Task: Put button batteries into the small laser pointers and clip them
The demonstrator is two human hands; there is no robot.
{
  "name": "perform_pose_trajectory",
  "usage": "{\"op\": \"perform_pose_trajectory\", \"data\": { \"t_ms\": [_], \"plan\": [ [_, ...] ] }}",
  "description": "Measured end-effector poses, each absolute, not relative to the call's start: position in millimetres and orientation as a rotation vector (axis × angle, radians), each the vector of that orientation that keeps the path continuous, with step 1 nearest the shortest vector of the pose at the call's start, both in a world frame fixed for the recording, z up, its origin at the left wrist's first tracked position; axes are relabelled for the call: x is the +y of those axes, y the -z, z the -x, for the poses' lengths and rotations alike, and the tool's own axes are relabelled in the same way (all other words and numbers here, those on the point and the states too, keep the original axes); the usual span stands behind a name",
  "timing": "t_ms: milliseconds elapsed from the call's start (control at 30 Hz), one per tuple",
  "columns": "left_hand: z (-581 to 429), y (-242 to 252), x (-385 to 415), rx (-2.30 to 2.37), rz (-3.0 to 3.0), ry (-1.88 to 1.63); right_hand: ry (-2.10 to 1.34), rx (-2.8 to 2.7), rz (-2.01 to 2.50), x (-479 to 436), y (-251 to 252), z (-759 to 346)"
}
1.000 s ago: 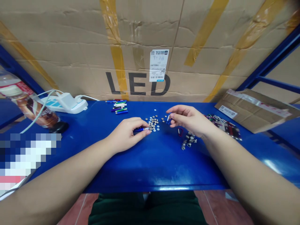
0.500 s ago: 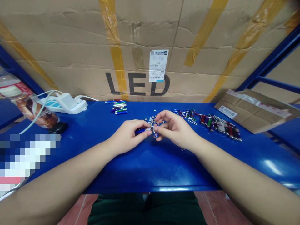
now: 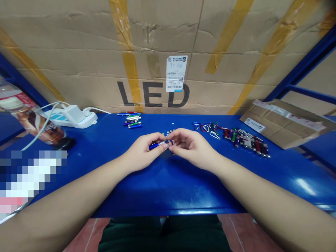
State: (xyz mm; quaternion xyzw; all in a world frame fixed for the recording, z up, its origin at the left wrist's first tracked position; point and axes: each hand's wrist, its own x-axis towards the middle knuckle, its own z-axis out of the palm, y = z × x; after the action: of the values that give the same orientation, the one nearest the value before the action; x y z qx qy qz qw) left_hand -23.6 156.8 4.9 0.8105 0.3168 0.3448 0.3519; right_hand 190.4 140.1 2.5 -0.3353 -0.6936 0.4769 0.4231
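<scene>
My left hand (image 3: 143, 150) pinches a slim blue keychain flashlight (image 3: 156, 146) with a silver end. My right hand (image 3: 189, 147) meets it from the other side, its fingers shut on a small blue carabiner (image 3: 170, 145) at the flashlight's silver end. The fingers hide most of the clip, so I cannot tell whether it is attached. Just behind my fingertips lies a pile of silver button cells (image 3: 168, 132), mostly hidden by my hands. Both hands are over the blue metal table (image 3: 183, 189).
Beyond my right hand lie tangled coloured carabiners (image 3: 206, 127) and a row of dark flashlights (image 3: 246, 141). Thin coloured flashlight bodies (image 3: 132, 120) lie at the back. A power strip (image 3: 70, 119), a drink bottle (image 3: 31, 120) and a cardboard parcel (image 3: 283, 127) sit nearby.
My right hand has moved left to my left hand, bringing the blue carabiner to the flashlight's end. My hands now cover more of the button cells.
</scene>
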Motion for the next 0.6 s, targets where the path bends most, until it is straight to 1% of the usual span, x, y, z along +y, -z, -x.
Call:
{"op": "perform_pose_trajectory", "data": {
  "t_ms": [133, 433, 533, 600],
  "plan": [
    [24.1, -4.1, 158.1, 0.824, -2.081, -0.878, -1.251, -1.711, 0.825, 140.6, -2.7, -190.2],
    [23.9, -5.1, 158.4, 0.862, -2.075, -0.932, -1.493, -1.63, 0.834, 140.6, 4.3, -190.0],
    [23.7, -6.3, 158.3, 0.877, -2.047, -0.964, -1.49, -1.637, 0.827, 138.4, 5.6, -188.6],
    [23.6, -6.2, 158.4, 0.879, -1.996, -0.964, -1.411, -1.663, 0.837, 137.4, 4.6, -188.3]
  ]
}}
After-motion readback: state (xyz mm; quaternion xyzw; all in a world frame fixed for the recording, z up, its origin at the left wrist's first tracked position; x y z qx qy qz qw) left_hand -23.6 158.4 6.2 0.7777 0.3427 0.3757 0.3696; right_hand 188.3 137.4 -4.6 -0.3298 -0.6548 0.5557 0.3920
